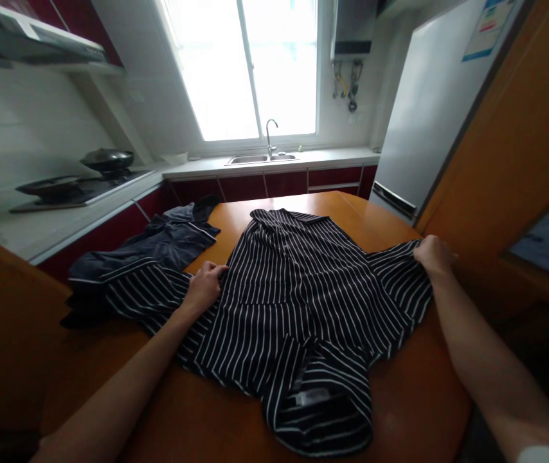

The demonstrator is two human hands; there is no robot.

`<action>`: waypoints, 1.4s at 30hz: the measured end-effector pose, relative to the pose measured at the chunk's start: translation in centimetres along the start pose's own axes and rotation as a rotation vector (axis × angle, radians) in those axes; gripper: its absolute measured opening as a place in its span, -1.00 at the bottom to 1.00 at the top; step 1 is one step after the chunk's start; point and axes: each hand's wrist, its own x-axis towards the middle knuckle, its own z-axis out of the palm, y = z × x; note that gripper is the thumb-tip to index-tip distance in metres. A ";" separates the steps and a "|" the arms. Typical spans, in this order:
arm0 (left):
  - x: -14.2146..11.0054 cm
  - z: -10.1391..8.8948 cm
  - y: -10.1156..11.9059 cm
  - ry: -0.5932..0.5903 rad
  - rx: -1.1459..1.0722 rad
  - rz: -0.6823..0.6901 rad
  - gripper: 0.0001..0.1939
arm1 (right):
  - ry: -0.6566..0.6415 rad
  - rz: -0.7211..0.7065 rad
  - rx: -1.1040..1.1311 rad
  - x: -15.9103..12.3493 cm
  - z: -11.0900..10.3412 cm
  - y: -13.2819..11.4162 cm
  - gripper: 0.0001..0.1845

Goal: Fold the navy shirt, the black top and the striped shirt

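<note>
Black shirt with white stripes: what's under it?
The shirt lies on an orange-brown wooden table, visible around its edges; anything else beneath is hidden.

shirt [298, 289] on table [414, 399], clothes pile [153, 239] left, sink [249, 159] behind.

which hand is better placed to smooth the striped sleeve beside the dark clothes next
Probably the left hand: it is at the side of the striped shirt, close to that sleeve, while the right hand is across at the opposite sleeve.

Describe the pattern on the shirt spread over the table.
The shirt has thin white stripes on black, clearest in the head view.
</note>
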 end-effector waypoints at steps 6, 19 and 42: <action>-0.6 -1.6 2.5 0.061 -0.066 0.198 -0.57 | 0.032 -0.051 -0.024 -2.7 -1.9 -2.6 -0.56; -9.4 -3.6 8.8 -0.333 -0.208 0.705 -0.37 | -0.336 -1.062 0.106 -19.8 1.2 -3.8 -0.39; 21.8 1.7 2.3 -0.207 -0.751 -0.395 -0.79 | -0.355 -0.917 0.022 0.2 10.1 -26.0 -0.63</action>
